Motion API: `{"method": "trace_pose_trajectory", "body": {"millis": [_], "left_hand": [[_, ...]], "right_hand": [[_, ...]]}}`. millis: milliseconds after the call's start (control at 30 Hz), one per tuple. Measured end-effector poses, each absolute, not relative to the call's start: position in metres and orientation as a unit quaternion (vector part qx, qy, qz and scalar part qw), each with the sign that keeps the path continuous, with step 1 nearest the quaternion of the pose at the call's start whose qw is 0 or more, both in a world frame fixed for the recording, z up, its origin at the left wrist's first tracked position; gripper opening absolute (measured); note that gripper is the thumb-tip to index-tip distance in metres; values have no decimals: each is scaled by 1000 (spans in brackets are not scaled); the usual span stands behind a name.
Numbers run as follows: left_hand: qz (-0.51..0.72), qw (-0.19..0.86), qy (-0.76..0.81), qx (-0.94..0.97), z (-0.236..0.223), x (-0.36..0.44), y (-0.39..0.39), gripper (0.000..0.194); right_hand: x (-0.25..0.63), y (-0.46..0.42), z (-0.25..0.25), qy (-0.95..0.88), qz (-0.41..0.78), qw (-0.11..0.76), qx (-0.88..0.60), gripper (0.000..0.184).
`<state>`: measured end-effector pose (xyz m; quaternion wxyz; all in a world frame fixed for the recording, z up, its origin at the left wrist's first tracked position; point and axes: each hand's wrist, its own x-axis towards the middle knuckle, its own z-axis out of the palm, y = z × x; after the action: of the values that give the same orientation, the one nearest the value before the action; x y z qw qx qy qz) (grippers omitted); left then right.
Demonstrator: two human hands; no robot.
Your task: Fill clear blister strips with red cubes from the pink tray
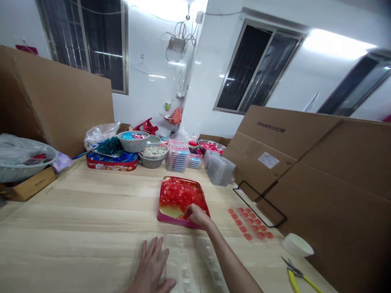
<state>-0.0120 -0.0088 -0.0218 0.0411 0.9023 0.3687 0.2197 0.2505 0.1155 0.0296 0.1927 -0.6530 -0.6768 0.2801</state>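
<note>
My right hand (198, 215) sits at the lower edge of a pink rectangular tray (166, 215) heaped with translucent red pieces (180, 195), its fingers curled down among them; I cannot tell whether that grip is clenched on a piece. My left hand (151, 266) lies flat and released, fingers spread, on a clear plastic blister tray (191, 260), whose far edge sits just below the pink tray. To the right, roughly twenty small red squares (249, 223), too small to count exactly, lie in rows on the pale wood-grain surface (76, 211), beside one black wire frame (259, 203). Nearer the surface's right edge are one white bowl (297, 245) and one pair of yellow-handled scissors (301, 276). Tall brown cardboard sheets (320, 162) stand along that edge. Three grey woven baskets (133, 141) sit well beyond the trays.
</note>
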Motion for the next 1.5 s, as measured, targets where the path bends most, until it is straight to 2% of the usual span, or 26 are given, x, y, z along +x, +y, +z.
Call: {"method": "trace_pose_trajectory", "body": {"millis": [133, 233, 333, 400, 467, 533, 633, 733, 867, 933, 1067, 1267, 1500], "left_hand": [[359, -7, 367, 858, -23, -14, -10, 39], [500, 40, 371, 782, -16, -11, -8, 29], [495, 271, 431, 704, 11, -1, -4, 16], [446, 467, 452, 615, 34, 8, 0, 20], [451, 607, 437, 486, 53, 18, 3, 23], [470, 681, 409, 385, 62, 25, 4, 27], [466, 722, 389, 331, 59, 25, 2, 29], [436, 668, 453, 399, 45, 14, -8, 23], [369, 388, 525, 661, 25, -4, -30, 14], [327, 304, 505, 739, 17, -7, -39, 14], [293, 262, 491, 778, 4, -4, -47, 12], [325, 226, 450, 801, -15, -4, -43, 13], [336, 169, 424, 824, -33, -4, -37, 9]], "right_hand": [[249, 117, 31, -663, 302, 241, -641, 16], [245, 103, 42, -653, 304, 309, -622, 14], [231, 76, 58, -649, 334, 366, -578, 16], [216, 54, 68, -641, 399, 407, -514, 18], [200, 33, 75, -632, 462, 437, -444, 19], [186, 17, 77, -632, 490, 442, -406, 19], [176, 6, 72, -627, 496, 444, -404, 20], [175, 10, 58, -606, 492, 438, -445, 23], [169, 24, 44, -667, 384, 403, -496, 17], [160, 30, 40, -717, 323, 374, -492, 10], [135, 38, 39, -774, 245, 320, -489, 13], [120, 43, 38, -809, 195, 213, -512, 22], [125, 41, 31, -809, 175, 178, -531, 22]]}}
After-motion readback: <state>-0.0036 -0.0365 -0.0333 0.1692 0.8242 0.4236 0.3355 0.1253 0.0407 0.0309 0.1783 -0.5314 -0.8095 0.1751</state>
